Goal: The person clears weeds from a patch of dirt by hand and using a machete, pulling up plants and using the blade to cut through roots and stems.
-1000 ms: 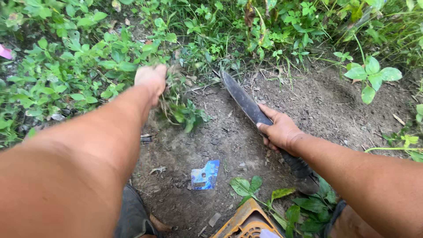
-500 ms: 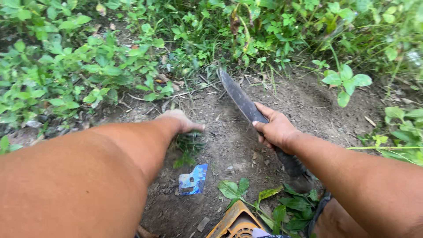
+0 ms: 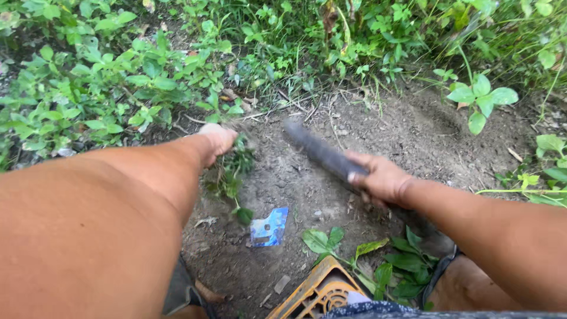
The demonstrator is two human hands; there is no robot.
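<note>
Left hand (image 3: 217, 139): closed on a clump of weeds (image 3: 231, 171) hanging just below it.
Right hand (image 3: 383, 178): clamped around a long dark blade (image 3: 319, 152), blurred, pointing toward the left hand.
Risk: the blade could nick the left fingers, being so near.
Litter: torn blue wrapper (image 3: 269, 227) on soil between both hands; orange crate (image 3: 319, 295) nearer the body.

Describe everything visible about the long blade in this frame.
The long blade is dark, dull metal, broad and gently curved, blurred in this frame. It angles from the right hand, which grips it near its base, up-left toward the weeds, low over the bare soil. Its handle is hidden by the hand and forearm. Whether the tip touches the ground cannot be told.
</note>
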